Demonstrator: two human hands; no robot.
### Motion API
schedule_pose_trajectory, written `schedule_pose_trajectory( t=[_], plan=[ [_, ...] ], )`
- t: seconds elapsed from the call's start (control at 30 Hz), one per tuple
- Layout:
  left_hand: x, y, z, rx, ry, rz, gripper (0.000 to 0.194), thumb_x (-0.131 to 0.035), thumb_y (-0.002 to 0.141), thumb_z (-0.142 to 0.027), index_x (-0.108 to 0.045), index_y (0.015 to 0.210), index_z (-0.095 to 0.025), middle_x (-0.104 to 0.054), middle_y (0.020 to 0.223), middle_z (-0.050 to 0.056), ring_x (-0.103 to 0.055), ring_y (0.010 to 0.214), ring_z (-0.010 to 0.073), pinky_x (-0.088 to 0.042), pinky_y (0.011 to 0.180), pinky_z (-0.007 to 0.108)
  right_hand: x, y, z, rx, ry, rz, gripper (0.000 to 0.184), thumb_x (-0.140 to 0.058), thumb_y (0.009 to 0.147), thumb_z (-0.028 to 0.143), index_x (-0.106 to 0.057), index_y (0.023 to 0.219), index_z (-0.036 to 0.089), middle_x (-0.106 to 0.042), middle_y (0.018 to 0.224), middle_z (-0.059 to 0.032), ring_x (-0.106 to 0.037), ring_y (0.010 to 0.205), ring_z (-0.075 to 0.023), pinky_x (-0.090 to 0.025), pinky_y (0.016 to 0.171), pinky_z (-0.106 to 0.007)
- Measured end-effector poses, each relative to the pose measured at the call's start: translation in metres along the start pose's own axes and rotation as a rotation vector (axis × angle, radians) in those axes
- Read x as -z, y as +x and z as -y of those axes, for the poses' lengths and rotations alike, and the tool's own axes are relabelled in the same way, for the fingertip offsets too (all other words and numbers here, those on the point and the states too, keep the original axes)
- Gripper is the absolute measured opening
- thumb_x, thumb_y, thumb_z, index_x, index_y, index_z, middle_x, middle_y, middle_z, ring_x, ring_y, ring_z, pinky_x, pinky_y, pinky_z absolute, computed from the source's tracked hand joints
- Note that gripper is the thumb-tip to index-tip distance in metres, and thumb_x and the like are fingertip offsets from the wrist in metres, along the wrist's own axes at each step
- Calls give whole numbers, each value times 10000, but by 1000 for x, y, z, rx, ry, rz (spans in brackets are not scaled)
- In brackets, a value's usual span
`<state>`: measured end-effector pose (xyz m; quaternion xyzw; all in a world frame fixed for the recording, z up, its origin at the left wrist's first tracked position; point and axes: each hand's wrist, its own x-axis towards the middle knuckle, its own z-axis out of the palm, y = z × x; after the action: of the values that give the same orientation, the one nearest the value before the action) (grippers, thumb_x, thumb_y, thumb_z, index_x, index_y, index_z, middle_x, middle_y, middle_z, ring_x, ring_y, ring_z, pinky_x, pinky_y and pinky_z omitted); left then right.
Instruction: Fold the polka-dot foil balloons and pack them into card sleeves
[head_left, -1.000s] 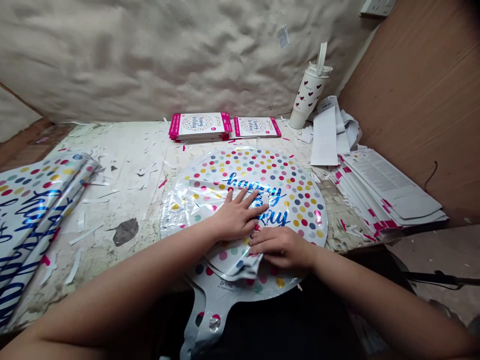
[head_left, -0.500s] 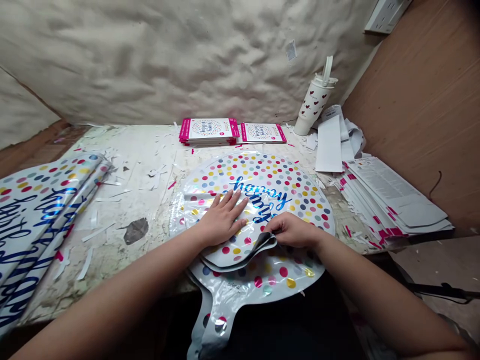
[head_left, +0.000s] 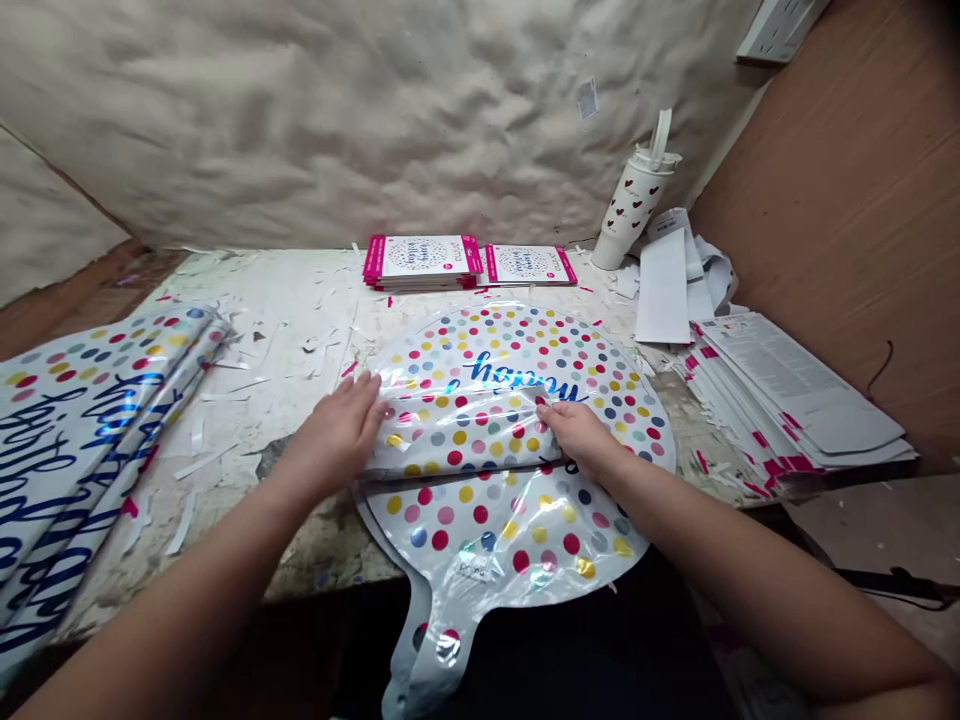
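A foil balloon (head_left: 465, 437), white with coloured dots, is folded into a wide strip. It lies across the middle of flat, round foil balloons (head_left: 517, 545) with blue "happy" lettering and a tail hanging over the table's front edge. My left hand (head_left: 341, 428) is closed at the strip's left end, thumb against the foil; the fingers' undersides are hidden. At the right end, my right hand (head_left: 581, 432) pinches the folded foil between thumb and fingers.
Folded dotted balloons (head_left: 90, 440) lie at the left. Pink-edged packets (head_left: 424, 258) and a tumbler with hearts (head_left: 634, 205) stand along the back. Printed cards (head_left: 802, 390) and white paper pieces (head_left: 664, 285) are on the right. Paper scraps litter the worn table (head_left: 262, 300).
The small balloon's lower part has been folded upward, making a narrower strip. My left hand has moved from lying flat on it to its left end; my right hand has shifted slightly up and right.
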<state>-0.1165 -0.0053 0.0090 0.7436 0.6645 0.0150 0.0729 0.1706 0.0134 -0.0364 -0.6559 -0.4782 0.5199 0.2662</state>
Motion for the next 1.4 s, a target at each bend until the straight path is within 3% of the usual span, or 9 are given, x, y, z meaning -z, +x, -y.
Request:
schedule_pose_trajectory(
  t=[0.07,0.17,0.27,0.43,0.57,0.73,0.97,1.2,1.4],
  plan=[
    [0,-18,-28,-179,8,-153,541,-203,932,-379,-268,1397,-113,-237,1467,87,-177,1354,225,-175,1100,415,0,3,2,-16,-26,-3,322,-449,817,410,-572,656,160,-530,524,7,-490,446,-107,-396,426,-215],
    [-19,-40,-70,-524,8,3,573,-269,916,-432,-294,1388,-108,-233,1460,110,-199,1344,258,-206,1089,433,4,-3,8,-25,-85,-24,306,-433,835,394,-597,743,152,-560,551,-13,-523,461,-136,-428,437,-251],
    [-40,-46,-82,-503,-6,94,653,-304,895,-495,-257,1396,-78,-210,1457,149,-187,1340,296,-245,1065,461,6,-23,11,210,-256,-180,345,-480,827,407,-556,1053,157,-642,827,-75,-614,729,-211,-504,619,-341],
    [-50,-42,-68,-510,-44,94,656,-284,901,-503,-218,1408,-93,-175,1469,140,-126,1354,281,-202,1081,460,-2,-51,1,1142,-992,-97,369,-463,862,206,-476,1222,131,-533,1237,-158,-460,1175,-292,-366,976,-497],
    [-42,-42,-67,-523,-61,136,625,-288,907,-473,-209,1413,-116,-177,1473,122,-131,1356,266,-205,1080,461,-1,-49,-2,1214,-1232,-208,273,-397,852,63,-586,1049,69,-629,1068,-185,-570,1037,-295,-440,899,-494],
    [-35,-29,-77,-353,-75,137,602,-439,838,-259,-280,1385,-66,-265,1437,185,-239,1326,299,-239,1062,489,4,-63,-7,1584,-893,-93,225,-451,860,102,-580,1040,146,-676,947,-71,-603,980,-194,-426,962,-404],
    [-32,-19,-75,-616,-214,240,531,-406,889,-251,-256,1383,-376,-188,1486,49,-139,1344,341,-223,1036,561,29,-62,-42,816,-582,-283,911,-589,782,371,19,1433,179,-157,1474,-165,-181,1347,-284,-326,1037,-492],
    [-33,-13,-71,-950,-171,300,571,-488,849,-256,-291,1380,-327,-97,1503,38,-45,1353,344,-174,1067,535,36,-58,-21,1456,-836,171,520,-432,894,212,-267,1387,182,-435,1356,-117,-308,1305,-221,-273,1059,-464],
    [-39,-30,-62,-983,-120,1,443,-395,863,-111,-439,1304,-124,-433,1351,168,-328,1284,307,-313,1029,479,31,-55,-26,1484,-805,313,241,-433,895,145,-611,1055,166,-648,1111,-53,-597,1037,-146,-393,975,-348]
  ],
)
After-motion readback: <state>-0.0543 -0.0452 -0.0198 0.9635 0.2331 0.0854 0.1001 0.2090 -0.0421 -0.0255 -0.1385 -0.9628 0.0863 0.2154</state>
